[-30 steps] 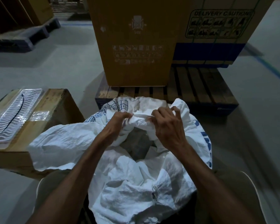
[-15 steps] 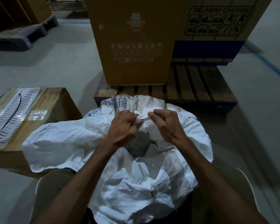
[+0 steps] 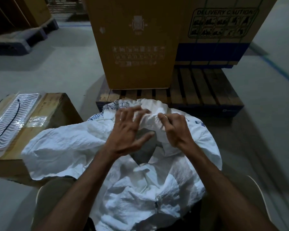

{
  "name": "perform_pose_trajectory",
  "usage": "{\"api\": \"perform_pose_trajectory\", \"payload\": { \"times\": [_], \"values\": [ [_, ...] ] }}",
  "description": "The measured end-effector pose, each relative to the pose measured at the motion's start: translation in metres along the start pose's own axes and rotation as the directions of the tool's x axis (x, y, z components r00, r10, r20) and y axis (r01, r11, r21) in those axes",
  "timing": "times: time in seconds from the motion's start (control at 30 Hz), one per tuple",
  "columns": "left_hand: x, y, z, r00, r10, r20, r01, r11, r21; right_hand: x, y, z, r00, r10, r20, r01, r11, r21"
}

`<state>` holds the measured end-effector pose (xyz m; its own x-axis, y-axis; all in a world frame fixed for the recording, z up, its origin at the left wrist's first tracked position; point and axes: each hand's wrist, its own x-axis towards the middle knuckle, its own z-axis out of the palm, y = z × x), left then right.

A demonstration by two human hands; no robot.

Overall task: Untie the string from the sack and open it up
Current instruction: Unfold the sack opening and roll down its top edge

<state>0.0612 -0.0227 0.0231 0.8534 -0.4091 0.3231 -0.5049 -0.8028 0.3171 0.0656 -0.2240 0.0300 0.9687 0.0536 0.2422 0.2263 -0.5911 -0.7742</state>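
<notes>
Head view. A crumpled white woven-plastic sack with blue printed lettering (image 3: 77, 147) lies across the person's lap, its left part draped over the corner of a low brown cardboard box (image 3: 53, 110) on the left. The gathered far edge of the sack rises toward a wooden pallet with a blue base (image 3: 207, 90). Near the middle of the sack a dark grey gap shows between the folds, directly under the hands.

The left hand (image 3: 127, 132) is spread above the sack with fingers extended and apart, thumb pointing toward the gap; its fingertips are blurred, and whether they touch the fabric cannot be told. It has hold of nothing visible. The right hand (image 3: 173, 129) has its fingers curled, pinching a bunched fold of the sack's far edge just beside the left fingertips. No string can be made out.

On the low box rests a clear plastic tray with white wavy ridges (image 3: 12, 120), crossed by a thin black cord (image 3: 15, 117). On the pallet stand a tall plain brown carton (image 3: 137, 44) and, to its right, a brown carton with a blue band and green printed caution panel (image 3: 223, 30). The grey concrete floor (image 3: 65, 64) surrounds them.
</notes>
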Motion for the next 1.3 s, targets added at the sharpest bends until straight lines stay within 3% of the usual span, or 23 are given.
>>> {"api": "perform_pose_trajectory", "payload": {
  "times": [0.07, 0.17, 0.27, 0.37, 0.43, 0.47, 0.53, 0.63, 0.7, 0.77, 0.9, 0.97, 1.1, 1.3],
  "values": [
    [-0.001, 0.006, 0.008, 0.992, 0.125, -0.033, -0.123, 0.991, 0.056, 0.005, -0.002, -0.005, 0.990, 0.110, 0.085, -0.119, 0.987, 0.106],
    [0.002, 0.011, 0.017, 0.996, 0.040, -0.080, -0.052, 0.987, -0.151, 0.006, -0.003, -0.009, 0.961, 0.192, 0.199, -0.222, 0.965, 0.139],
    [0.005, 0.018, 0.009, 0.981, -0.191, 0.022, 0.185, 0.905, -0.382, -0.007, -0.003, -0.014, 0.988, 0.068, 0.139, -0.050, 0.990, -0.131],
    [0.019, 0.017, -0.006, 0.878, -0.423, 0.225, 0.479, 0.775, -0.412, -0.021, 0.004, -0.023, 0.999, -0.013, 0.031, 0.024, 0.917, -0.399],
    [0.035, 0.013, -0.018, 0.798, -0.466, 0.382, 0.603, 0.640, -0.477, -0.024, 0.013, -0.029, 0.996, 0.076, 0.052, -0.049, 0.919, -0.391],
    [0.043, 0.013, -0.024, 0.793, -0.430, 0.432, 0.607, 0.623, -0.493, -0.024, 0.013, -0.031, 0.986, 0.148, 0.078, -0.114, 0.936, -0.333],
    [0.053, 0.023, -0.043, 0.818, -0.296, 0.493, 0.526, 0.733, -0.432, -0.024, 0.008, -0.038, 0.966, 0.243, 0.090, -0.212, 0.941, -0.264],
    [0.060, 0.040, -0.057, 0.863, -0.177, 0.473, 0.263, 0.957, -0.122, -0.017, -0.008, -0.057, 0.949, 0.308, 0.074, -0.291, 0.940, -0.178],
    [0.060, 0.059, -0.062, 0.924, 0.009, 0.382, -0.005, 1.000, -0.010, -0.010, -0.026, -0.077, 0.932, 0.347, 0.108, -0.334, 0.935, -0.123],
    [0.060, 0.079, -0.062, 0.922, 0.171, 0.348, -0.188, 0.982, 0.015, -0.008, -0.046, -0.101, 0.894, 0.406, 0.192, -0.398, 0.914, -0.077],
    [0.070, 0.104, -0.059, 0.914, 0.098, 0.395, -0.043, 0.988, -0.147, -0.015, -0.074, -0.133, 0.876, 0.378, 0.300, -0.384, 0.922, -0.041],
    [0.075, 0.107, -0.065, 0.909, 0.073, 0.411, -0.011, 0.989, -0.151, -0.022, -0.079, -0.138, 0.896, 0.359, 0.262, -0.346, 0.933, -0.096],
    [0.082, 0.106, -0.083, 0.926, 0.010, 0.377, 0.000, 1.000, -0.025, -0.038, -0.073, -0.138, 0.939, 0.328, 0.101, -0.229, 0.817, -0.529],
    [0.089, 0.093, -0.104, 0.944, -0.101, 0.314, 0.153, 0.977, -0.146, -0.038, -0.078, -0.131, 0.951, 0.308, 0.004, -0.257, 0.800, -0.542]
  ]
}}
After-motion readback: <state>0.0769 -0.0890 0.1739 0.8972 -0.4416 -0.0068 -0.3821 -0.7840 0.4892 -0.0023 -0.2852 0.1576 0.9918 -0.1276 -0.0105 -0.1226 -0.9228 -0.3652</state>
